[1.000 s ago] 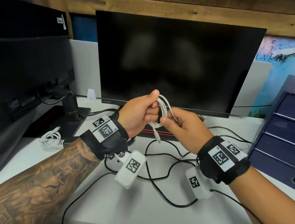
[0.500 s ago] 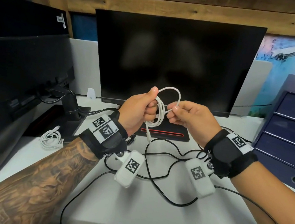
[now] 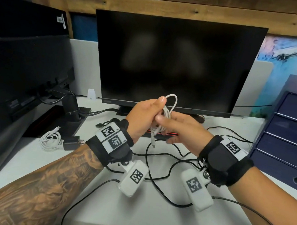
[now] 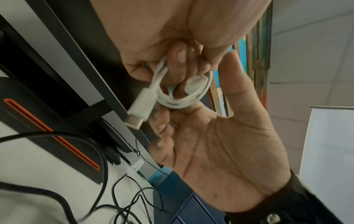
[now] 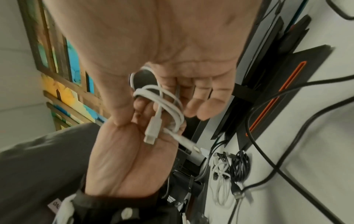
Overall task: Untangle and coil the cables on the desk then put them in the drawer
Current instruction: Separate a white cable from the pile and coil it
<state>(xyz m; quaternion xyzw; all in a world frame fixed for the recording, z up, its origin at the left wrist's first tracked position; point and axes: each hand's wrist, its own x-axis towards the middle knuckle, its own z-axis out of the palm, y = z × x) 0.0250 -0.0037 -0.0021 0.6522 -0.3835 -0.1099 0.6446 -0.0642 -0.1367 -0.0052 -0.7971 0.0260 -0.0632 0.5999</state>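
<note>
A white cable [image 3: 165, 114], wound into a small coil, is held above the desk in front of the monitor. My left hand [image 3: 143, 116] grips the coil, thumb up against its top loop. My right hand [image 3: 178, 131] meets it from the right, with its thumb on the coil and its fingers curled under the lower loops. One plug [image 3: 153, 144] dangles below the hands. The left wrist view shows that plug [image 4: 138, 112] blurred and the coil [image 4: 184, 97] between both hands. In the right wrist view the coil [image 5: 168, 109] and a second plug [image 5: 152, 131] lie against my left palm.
Loose black cables [image 3: 162, 173] sprawl over the white desk [image 3: 148, 217] under my wrists. A coiled white cable [image 3: 51, 138] and a black charger [image 3: 71, 144] lie at the left. A blue drawer unit [image 3: 292, 144] stands at the right, monitors [image 3: 173, 62] behind.
My right hand carried a loop of white cable up and over, then came back down against the coil. The left hand kept its grip and barely moved.
</note>
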